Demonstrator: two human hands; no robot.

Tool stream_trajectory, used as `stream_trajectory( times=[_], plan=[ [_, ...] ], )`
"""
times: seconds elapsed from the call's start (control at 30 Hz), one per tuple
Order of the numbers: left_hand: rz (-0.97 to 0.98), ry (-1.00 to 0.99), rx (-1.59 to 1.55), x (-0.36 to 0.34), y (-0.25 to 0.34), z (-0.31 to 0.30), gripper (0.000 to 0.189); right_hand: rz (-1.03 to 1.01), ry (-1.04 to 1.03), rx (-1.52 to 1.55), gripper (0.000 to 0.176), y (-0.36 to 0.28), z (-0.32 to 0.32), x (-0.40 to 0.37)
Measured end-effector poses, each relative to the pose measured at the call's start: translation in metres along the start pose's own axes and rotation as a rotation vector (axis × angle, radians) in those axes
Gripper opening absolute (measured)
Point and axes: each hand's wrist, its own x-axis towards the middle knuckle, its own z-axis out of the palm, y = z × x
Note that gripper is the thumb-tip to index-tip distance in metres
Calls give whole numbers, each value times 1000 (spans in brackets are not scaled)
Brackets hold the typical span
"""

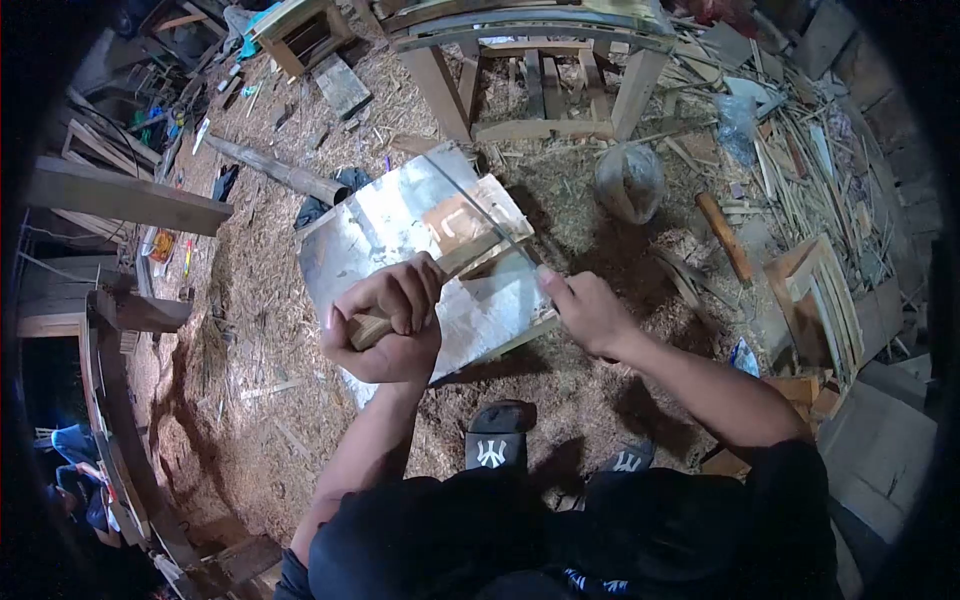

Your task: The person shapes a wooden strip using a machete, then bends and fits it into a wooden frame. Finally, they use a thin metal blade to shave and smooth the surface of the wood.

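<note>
My left hand (385,315) is closed in a fist round a light wooden stick (468,256), which slants away to the upper right over a worn, silvery board (350,245). In my right hand (590,312) is the near end of a long thin metal blade (462,190), like a file or a narrow saw; its handle is hidden by the fingers. The blade runs toward the upper left and crosses the stick's far end in this view. A pale wood block (490,205) lies on the board just beyond the stick.
Shavings cover the floor (260,330). A wooden frame (440,95) stands ahead, with a clear plastic bag (630,183) below its right leg. Right of that lie a brown wooden piece (724,237) and a box-like frame (815,300). A log (280,170) lies left.
</note>
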Motion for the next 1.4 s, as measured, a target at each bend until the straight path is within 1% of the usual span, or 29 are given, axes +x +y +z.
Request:
stream_trajectory(
  times=[0.07, 0.1, 0.17, 0.2, 0.27, 0.3, 0.33, 0.4, 0.5, 0.53, 0.6, 0.63, 0.67, 0.73, 0.77, 0.8, 0.87, 0.9, 0.93, 1.0, 1.03, 1.07, 1.1, 1.13, 1.17, 1.2, 1.27, 1.33, 1.4],
  plan=[
    [-1, -10, 54, -1, 3, 4, 61, -27, -100, 51, 68, -5, -8, 1],
    [5, -12, 37, -4, 1, -1, 61, -32, -100, 40, 68, -20, -18, 1],
    [6, 10, 21, -6, 1, 0, 61, -157, -23, 288, 69, -49, -27, -7],
    [11, 16, 7, -4, 1, 1, 61, -155, -28, 289, 69, -47, -25, -8],
    [13, 18, 31, -2, 1, 3, 60, -366, 10, 499, 64, -41, -20, -11],
    [18, 16, 50, -1, 3, 4, 60, -401, 40, 284, 64, -19, -8, -4],
    [23, 12, 49, -2, 3, 3, 60, 53, -240, 84, 66, 12, 3, 6],
    [14, 9, 35, -4, 2, 2, 60, -14, -66, 44, 66, 3, 5, -2],
    [6, 17, 31, -6, 2, 4, 60, 43, -98, 115, 70, -10, -6, -1],
    [21, 16, 28, -3, 1, 3, 59, 39, -96, 108, 70, -26, -16, 0],
    [18, 15, 32, -5, 0, 0, 60, -176, -4, 295, 67, -59, -33, -7],
    [15, 22, 24, -5, 1, 1, 60, -214, 17, 404, 64, -62, -35, -8],
    [11, 27, 15, -5, 1, 2, 60, -213, 15, 407, 64, -54, -31, -8],
    [7, 30, 21, -3, 2, 4, 60, -365, 28, 375, 64, -21, -13, -8],
    [6, 27, 22, -2, 2, 5, 60, -116, -115, 143, 67, -5, -5, -2],
    [13, 25, 20, -3, 2, 5, 60, -121, -112, 138, 67, 5, -2, 0],
    [22, 18, 32, -5, -1, 2, 60, 27, -128, -47, 71, 18, -1, 3],
    [0, 8, 50, -4, 2, 5, 60, 81, -181, 23, 74, 16, -5, 4],
    [-12, 11, 49, -8, 2, 6, 60, 94, -183, 27, 74, 4, -8, -4],
    [18, 7, 49, -5, -1, 5, 60, -82, -77, 212, 75, -29, -19, -7],
    [9, 28, 44, -8, 0, 4, 60, -107, -87, 297, 75, -42, -24, -9],
    [6, 34, 48, -8, 0, 3, 60, -105, -94, 299, 75, -45, -24, -10],
    [10, 33, 44, -6, 0, 4, 60, -212, -33, 422, 73, -47, -24, -12],
    [13, 30, 38, -5, 0, 4, 60, -318, 31, 544, 72, -48, -22, -14],
    [13, 31, 40, -5, 1, 4, 60, -391, 60, 477, 71, -26, -12, -12],
    [7, 40, 54, -5, 2, 4, 60, -393, 60, 477, 71, -6, -4, -9],
    [14, 45, 61, -4, 1, 5, 60, -27, -74, -40, 65, 18, 1, -4],
    [4, 43, 12, -2, 0, 3, 60, -32, -83, -17, 68, 7, -6, -3],
    [-6, 35, 1, -4, 1, 4, 60, 232, -219, 93, 69, -16, -19, -10]
  ],
)
